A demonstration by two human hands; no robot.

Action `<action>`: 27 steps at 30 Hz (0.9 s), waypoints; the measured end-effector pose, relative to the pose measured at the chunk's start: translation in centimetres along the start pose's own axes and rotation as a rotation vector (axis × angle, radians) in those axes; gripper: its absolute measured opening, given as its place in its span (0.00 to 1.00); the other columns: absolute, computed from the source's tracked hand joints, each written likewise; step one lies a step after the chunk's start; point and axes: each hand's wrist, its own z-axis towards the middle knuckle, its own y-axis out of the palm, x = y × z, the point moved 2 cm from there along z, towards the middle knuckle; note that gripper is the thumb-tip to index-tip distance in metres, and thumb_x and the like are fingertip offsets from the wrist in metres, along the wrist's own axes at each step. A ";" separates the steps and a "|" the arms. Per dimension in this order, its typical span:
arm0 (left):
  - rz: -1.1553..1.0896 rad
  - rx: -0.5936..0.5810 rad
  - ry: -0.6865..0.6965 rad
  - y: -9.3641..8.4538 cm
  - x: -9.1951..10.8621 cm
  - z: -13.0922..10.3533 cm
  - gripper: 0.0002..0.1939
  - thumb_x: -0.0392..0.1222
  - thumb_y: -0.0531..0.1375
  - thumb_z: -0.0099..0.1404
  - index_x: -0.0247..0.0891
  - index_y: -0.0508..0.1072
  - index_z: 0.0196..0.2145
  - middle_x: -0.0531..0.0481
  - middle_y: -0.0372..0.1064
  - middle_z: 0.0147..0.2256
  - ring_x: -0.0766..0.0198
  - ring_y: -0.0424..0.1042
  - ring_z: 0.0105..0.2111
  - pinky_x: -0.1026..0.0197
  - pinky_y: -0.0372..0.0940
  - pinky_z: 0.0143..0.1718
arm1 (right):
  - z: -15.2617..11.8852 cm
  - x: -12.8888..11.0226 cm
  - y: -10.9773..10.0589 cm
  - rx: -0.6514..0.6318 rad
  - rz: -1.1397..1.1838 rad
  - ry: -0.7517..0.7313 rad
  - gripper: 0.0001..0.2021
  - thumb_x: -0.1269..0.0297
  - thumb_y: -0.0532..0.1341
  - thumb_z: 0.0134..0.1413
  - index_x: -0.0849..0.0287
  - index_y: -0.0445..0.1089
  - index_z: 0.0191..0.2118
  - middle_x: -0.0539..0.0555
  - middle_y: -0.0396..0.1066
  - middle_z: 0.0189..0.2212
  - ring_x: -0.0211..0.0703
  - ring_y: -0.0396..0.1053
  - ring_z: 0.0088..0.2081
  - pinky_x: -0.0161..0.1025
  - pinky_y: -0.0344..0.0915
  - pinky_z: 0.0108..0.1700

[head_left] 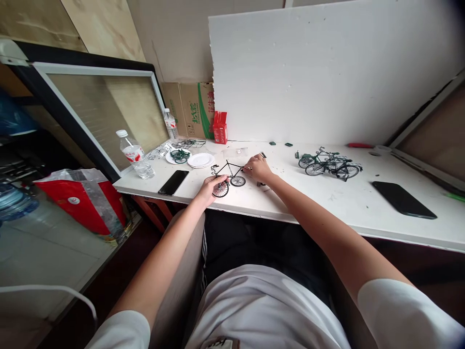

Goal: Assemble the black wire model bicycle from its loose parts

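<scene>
A small black model bicycle (238,181) stands tilted near the front of the white table (319,203). My left hand (211,188) pinches it close to the wheel at its left end. At the frame's right end, my right hand (257,167) has its fingertips closed together; whatever lies between them is too small to make out. Small dark parts lie on the table beside and below my right hand. Several finished-looking model bicycles (329,165) stand grouped further right.
Two white plates (201,160), one bearing green parts, sit at the left behind a phone (173,182) and near a water bottle (136,157). A red box (220,128) and a carton (189,109) stand behind. Another black phone-like slab (403,199) lies at the right.
</scene>
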 end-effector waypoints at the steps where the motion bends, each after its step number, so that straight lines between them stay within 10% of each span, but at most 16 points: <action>1: 0.006 -0.002 0.005 -0.1 -0.1 0.0 0.16 0.45 0.78 0.52 0.32 0.84 0.35 0.46 0.81 0.34 0.66 0.76 0.32 0.65 0.64 0.33 | 0.1 0.2 0.2 -0.003 -0.002 -0.008 0.13 0.61 0.62 0.65 0.57 0.85 0.46 0.67 0.78 0.51 0.69 0.61 0.58 0.63 0.60 0.58; 27: 0.113 0.014 -0.015 -0.3 -0.7 0.0 0.17 0.47 0.80 0.51 0.33 0.85 0.34 0.42 0.82 0.36 0.65 0.76 0.31 0.64 0.64 0.31 | -2.1 0.6 -0.3 0.056 -0.018 0.073 0.16 0.64 0.54 0.71 0.60 0.80 0.47 0.69 0.79 0.47 0.69 0.62 0.59 0.63 0.62 0.57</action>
